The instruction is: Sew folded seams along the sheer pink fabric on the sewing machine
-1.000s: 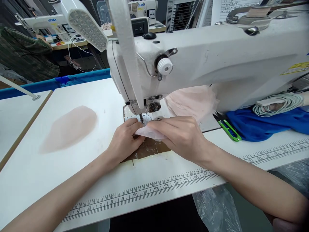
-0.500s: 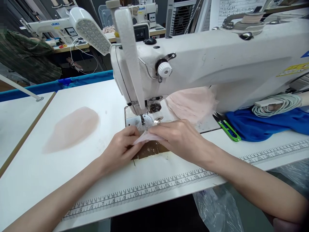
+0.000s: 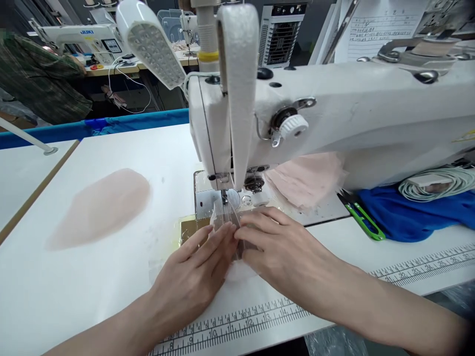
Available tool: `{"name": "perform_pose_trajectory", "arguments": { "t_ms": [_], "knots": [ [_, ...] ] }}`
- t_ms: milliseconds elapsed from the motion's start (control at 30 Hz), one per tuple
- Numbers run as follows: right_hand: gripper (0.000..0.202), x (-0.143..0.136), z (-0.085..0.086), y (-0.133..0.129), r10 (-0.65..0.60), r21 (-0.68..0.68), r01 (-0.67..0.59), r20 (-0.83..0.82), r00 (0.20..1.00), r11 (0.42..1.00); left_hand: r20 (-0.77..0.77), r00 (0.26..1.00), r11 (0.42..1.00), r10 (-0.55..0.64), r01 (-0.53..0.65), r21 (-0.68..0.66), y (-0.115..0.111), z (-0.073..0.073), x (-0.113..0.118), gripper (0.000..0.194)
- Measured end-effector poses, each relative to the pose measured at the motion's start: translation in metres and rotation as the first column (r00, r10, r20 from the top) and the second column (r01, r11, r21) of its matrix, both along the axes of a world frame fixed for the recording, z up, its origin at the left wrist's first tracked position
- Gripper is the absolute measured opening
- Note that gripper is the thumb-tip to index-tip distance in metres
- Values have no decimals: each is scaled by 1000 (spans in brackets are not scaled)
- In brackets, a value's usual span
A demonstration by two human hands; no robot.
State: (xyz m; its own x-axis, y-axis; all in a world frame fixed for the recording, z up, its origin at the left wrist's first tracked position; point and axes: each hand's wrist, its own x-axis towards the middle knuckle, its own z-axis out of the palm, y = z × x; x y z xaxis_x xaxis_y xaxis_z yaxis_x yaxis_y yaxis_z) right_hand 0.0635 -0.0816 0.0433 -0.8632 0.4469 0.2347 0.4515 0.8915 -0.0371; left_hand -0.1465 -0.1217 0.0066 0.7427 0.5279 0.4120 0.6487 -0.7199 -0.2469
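A strip of sheer, pale fabric (image 3: 216, 217) lies under the presser foot (image 3: 224, 197) of a white sewing machine (image 3: 319, 109). My left hand (image 3: 196, 274) rests on this fabric just in front of the foot, its fingers stretched out and nearly flat. From the right, my right hand (image 3: 285, 254) touches the same fabric; its fingers are slightly bent and apart, with the thumb lower. The fingertips of both hands meet near the seam line. Some fabric shows below the hands, its shape partly hidden.
A pale pink sheer piece (image 3: 106, 207) lies on the left of the table. More pink fabric (image 3: 308, 178) sits beneath the machine arm. Green thread snips (image 3: 365, 220), blue cloth (image 3: 404, 217) and coiled cord (image 3: 438, 183) are at right. A ruler strip (image 3: 260, 319) runs along the front edge.
Both hands have come nearer to me and from pinching the fabric's lifted edge to lying on it. The fabric now lies flatter. The camera view has shifted closer to the machine.
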Motion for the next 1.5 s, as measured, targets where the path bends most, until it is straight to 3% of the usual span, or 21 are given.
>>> {"name": "perform_pose_trajectory", "arguments": {
  "t_ms": [567,1000,1367,1500],
  "knots": [
    [15,1,-5,1,-18,-49,17,-18,1000,999,74,997,995,33,-25,-101,3,-4,-1,32],
    [13,-2,-11,19,-71,-26,70,-21,997,997,39,997,995,66,-63,-82,31,-3,-6,33],
    [21,-6,-23,35,-84,125,92,-68,994,988,15,989,986,144,-142,-81,48,-3,-10,35],
    [18,-6,-27,35,-42,159,65,-143,989,985,62,985,987,163,-163,4,42,1,-7,28]
  ]
}}
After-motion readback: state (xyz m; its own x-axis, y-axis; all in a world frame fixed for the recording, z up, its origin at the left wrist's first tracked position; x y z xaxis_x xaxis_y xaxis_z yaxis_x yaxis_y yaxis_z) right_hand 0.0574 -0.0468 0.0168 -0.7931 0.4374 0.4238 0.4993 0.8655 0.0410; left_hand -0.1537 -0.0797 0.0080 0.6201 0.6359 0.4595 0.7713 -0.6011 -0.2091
